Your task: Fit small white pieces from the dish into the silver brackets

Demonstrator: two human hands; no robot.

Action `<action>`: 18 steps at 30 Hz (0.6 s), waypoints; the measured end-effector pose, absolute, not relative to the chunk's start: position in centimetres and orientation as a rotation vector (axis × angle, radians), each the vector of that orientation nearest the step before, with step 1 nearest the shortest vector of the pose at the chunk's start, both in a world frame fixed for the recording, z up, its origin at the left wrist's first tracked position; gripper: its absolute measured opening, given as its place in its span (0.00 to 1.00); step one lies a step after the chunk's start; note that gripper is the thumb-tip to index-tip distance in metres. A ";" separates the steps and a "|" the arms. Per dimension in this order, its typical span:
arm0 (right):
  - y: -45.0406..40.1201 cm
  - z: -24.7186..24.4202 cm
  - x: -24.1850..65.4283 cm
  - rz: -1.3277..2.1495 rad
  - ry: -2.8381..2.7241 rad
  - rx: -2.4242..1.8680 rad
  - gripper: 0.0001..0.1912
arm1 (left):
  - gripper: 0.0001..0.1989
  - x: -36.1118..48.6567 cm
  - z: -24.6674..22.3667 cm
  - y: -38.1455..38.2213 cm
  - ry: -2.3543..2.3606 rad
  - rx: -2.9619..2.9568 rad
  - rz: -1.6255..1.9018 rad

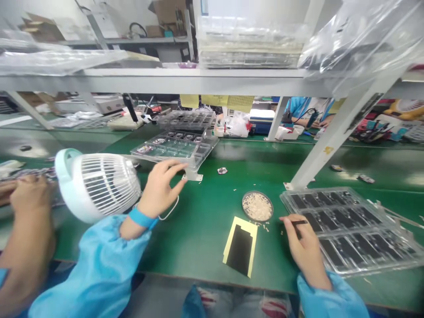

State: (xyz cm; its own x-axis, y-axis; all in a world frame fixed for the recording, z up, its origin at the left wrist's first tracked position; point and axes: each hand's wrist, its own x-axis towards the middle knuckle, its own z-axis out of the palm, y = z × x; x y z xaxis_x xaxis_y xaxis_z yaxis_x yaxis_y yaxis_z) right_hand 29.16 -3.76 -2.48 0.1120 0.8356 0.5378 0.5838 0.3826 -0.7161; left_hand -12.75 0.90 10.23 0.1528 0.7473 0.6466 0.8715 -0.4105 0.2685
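My left hand [160, 187] is raised with its fingers apart and empty, just right of a white fan [107, 183] and near the clear plastic trays [165, 148]. My right hand [303, 240] holds a thin dark tool [300, 222] between thumb and fingers. It is beside a round dish [257, 206] of small pale pieces, a few of them lying on the green table near its rim. Left of that hand, a black sheet on yellow backing [241, 247] lies flat. A clear tray [351, 229] with several dark rectangular parts sits to its right.
Another person's arm [31, 229] rests at the far left. A white shelf [185, 81] crosses above the green table [198, 238], with a slanted post [334, 141] at right. A small device part [222, 170] lies near the middle.
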 end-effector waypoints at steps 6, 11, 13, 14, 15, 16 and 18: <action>-3.8 -2.4 29.0 0.370 -1.581 -1.269 0.11 | 0.18 -14.6 9.7 5.4 -1.640 -2.171 -0.742; -3.9 -2.3 28.9 0.376 -1.578 -1.275 0.13 | 0.19 -13.5 9.6 7.2 -1.642 -2.110 -0.728; -4.0 -2.2 28.9 0.388 -1.567 -1.300 0.13 | 0.19 -13.3 10.1 7.7 -1.661 -2.126 -0.712; -4.0 -2.2 28.9 0.389 -1.561 -1.312 0.13 | 0.19 -13.3 10.5 7.9 -1.672 -2.131 -0.719; -4.1 -2.2 29.0 0.387 -1.557 -1.319 0.13 | 0.20 -13.2 10.9 8.1 -1.681 -2.128 -0.740; -4.1 -2.2 29.0 0.381 -1.552 -1.324 0.13 | 0.20 -13.3 11.3 8.3 -1.686 -2.118 -0.770; -4.3 -2.4 29.1 0.391 -1.533 -1.340 0.14 | 0.21 -13.3 12.5 9.1 -1.693 -2.091 -0.828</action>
State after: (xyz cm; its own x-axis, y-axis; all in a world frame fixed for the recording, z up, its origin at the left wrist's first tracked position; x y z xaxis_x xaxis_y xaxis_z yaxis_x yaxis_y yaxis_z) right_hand 29.12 -4.25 -2.41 0.1372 0.8733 0.4675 0.5429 0.3285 -0.7729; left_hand -13.32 9.12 12.46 0.1273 0.7756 0.6183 0.9642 -0.2429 0.1063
